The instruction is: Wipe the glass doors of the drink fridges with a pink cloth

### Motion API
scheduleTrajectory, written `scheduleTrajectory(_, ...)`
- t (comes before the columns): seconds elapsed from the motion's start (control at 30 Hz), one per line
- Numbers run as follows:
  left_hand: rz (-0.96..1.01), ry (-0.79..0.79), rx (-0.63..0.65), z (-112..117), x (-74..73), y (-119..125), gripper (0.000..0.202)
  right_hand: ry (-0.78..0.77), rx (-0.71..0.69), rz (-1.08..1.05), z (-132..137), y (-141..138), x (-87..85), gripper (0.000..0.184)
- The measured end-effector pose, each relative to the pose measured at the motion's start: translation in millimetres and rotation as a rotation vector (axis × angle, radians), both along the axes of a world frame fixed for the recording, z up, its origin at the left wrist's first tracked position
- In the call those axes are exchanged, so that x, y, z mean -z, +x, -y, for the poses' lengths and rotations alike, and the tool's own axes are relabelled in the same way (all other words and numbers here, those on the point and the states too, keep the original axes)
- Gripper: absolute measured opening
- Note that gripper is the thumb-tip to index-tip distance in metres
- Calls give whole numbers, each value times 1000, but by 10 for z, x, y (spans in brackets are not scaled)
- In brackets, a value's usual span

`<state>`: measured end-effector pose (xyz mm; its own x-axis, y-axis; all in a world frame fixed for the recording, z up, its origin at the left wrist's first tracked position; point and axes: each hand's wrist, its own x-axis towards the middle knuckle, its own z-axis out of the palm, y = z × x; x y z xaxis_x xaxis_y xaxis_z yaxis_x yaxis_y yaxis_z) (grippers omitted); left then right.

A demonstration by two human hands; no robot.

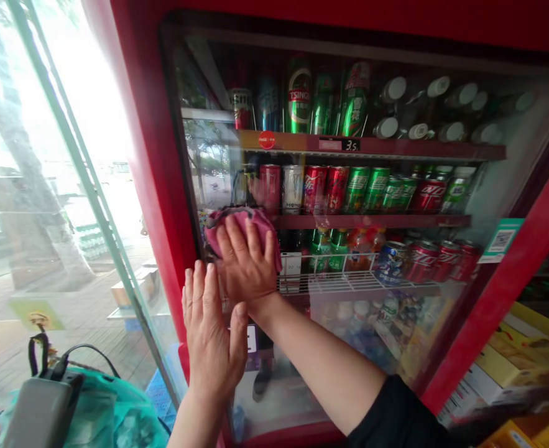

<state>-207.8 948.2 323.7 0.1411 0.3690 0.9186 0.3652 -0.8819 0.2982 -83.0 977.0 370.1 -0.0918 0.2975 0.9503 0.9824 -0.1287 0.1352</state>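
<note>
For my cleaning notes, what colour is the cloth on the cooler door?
The cloth is pink, best seen in the head view.

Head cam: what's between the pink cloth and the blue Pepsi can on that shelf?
Head view: going right from the pink cloth, green-labelled drinks and orange drink bottles, standing in a white wire rack.

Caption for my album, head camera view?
A right hand presses a pink cloth on a drinks fridge's glass door.

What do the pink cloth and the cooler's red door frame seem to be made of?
The pink cloth looks like soft fabric, perhaps microfibre: it bunches and creases under the right hand. The red door frame looks like glossy painted metal, though it could be plastic.
</note>
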Motion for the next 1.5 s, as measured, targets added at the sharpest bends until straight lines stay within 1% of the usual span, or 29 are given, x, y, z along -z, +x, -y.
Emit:
scheduleTrajectory(0.07, 13, -8, -15, 30, 17, 23, 78, -58, -62, 89, -63, -64, 34, 64)
scheduleTrajectory(0.13, 31, -22, -36, 78, 24, 62, 77, -112, -100, 159, -62, -53, 34, 63)
scheduleTrajectory(0.2, 43, -42, -59, 143, 23, 128, 76, -163, -130, 234, 2, 40, -9, 62)
scheduleTrajectory(0.27, 42, -60, -72, 217, 18, 229, 77, -222, -159, 311, 120, 198, -83, 60)
scheduleTrajectory(0.37, 19, -60, -60, 333, 17, 439, 78, -303, -178, 357, 361, 513, -202, 58)
scheduleTrajectory(0.43, 6, -53, -42, 410, 22, 601, 78, -317, -173, 352, 547, 753, -258, 58)
scheduleTrajectory(0.57, -14, -62, -14, 558, 34, 938, 78, -264, -141, 341, 919, 1264, -294, 59)
scheduleTrajectory(0.7, -80, -65, 44, 710, 34, 1302, 81, -219, -108, 267, 1243, 1771, -285, 61)
scheduleTrajectory(0.8, -94, -51, 81, 850, 21, 1603, 81, -200, -81, 219, 1476, 2130, -296, 64)
scheduleTrajectory(0.97, -94, -22, 142, 1121, -14, 2061, 80, -136, 16, 149, 1887, 2708, -333, 66)
scheduleTrajectory(1.17, -132, -36, 192, 1371, -17, 2421, 80, -26, 202, -40, 2357, 3369, -322, 68)
scheduleTrajectory(1.27, -147, -28, 209, 1448, 5, 2531, 80, 98, 290, -135, 2504, 3616, -220, 70)
scheduleTrajectory(1.33, -167, -29, 211, 1488, 19, 2575, 81, 180, 315, -172, 2564, 3733, -44, 72)
scheduleTrajectory(1.4, -176, -30, 211, 1522, 30, 2602, 82, 229, 329, -193, 2621, 3824, 245, 73)
scheduleTrajectory(1.5, -184, -29, 217, 1567, 48, 2626, 82, 234, 340, -173, 2743, 3968, 828, 72)
